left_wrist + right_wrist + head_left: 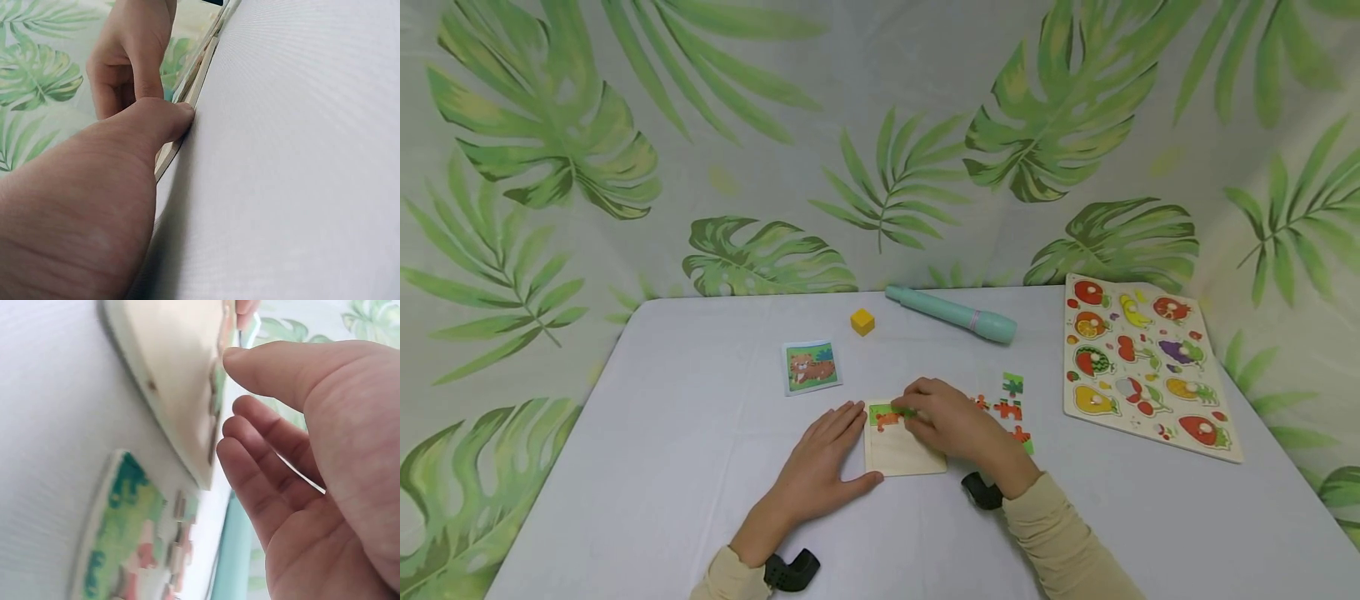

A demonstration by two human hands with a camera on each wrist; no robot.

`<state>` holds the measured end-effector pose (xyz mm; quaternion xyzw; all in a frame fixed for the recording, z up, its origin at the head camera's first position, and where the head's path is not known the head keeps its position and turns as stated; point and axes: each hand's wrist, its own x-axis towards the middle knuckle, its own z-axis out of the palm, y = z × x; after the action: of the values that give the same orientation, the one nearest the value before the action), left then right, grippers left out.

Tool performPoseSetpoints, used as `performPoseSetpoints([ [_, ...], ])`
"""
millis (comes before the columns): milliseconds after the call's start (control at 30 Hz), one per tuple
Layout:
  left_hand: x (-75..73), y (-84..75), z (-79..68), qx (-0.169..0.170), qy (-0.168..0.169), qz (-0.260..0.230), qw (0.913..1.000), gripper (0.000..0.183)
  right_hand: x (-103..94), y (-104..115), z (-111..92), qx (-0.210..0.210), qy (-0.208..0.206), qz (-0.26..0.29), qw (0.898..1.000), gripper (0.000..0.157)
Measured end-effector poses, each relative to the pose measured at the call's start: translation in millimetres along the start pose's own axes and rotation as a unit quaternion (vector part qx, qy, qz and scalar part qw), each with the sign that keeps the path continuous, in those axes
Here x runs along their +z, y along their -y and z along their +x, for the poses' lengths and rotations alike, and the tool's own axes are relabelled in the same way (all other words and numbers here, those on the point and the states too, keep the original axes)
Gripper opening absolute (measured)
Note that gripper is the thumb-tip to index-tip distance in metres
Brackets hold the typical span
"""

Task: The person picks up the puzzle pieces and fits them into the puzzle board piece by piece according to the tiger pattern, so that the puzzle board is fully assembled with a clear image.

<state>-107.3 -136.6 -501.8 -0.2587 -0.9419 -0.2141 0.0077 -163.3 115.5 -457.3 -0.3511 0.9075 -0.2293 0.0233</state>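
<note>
A small square wooden puzzle board [904, 457] lies on the white table, with orange-and-green pieces [886, 416] set along its upper left. My left hand [823, 467] lies along the board's left side, fingers extended and thumb at the lower left corner. In the left wrist view its thumb [169, 117] presses on the board's edge. Over the upper right of the board, my right hand [951, 421] pinches a green puzzle piece [907, 412] between thumb and index finger. The right wrist view shows its other fingers loosely bent; the index fingertip is hidden there.
Loose puzzle pieces [1009, 410] lie right of the board, partly behind my right hand. A tiger picture card [811, 367], a yellow block [862, 322] and a teal microphone-shaped tube [951, 312] lie farther back. A fruit peg board [1138, 367] is at the right.
</note>
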Motion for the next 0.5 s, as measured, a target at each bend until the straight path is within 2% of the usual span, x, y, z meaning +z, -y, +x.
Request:
performPoseSetpoints([
  [200, -0.7, 0.1, 0.0, 0.002, 0.000, 0.001, 1.0000, 0.091, -7.9, 3.3, 0.4, 0.011, 0.002, 0.006, 1.000, 0.031],
  [500, -1.0, 0.0, 0.2, 0.004, 0.000, 0.003, 1.0000, 0.091, -20.2, 11.1, -2.0, -0.016, -0.016, -0.012, 1.000, 0.034],
])
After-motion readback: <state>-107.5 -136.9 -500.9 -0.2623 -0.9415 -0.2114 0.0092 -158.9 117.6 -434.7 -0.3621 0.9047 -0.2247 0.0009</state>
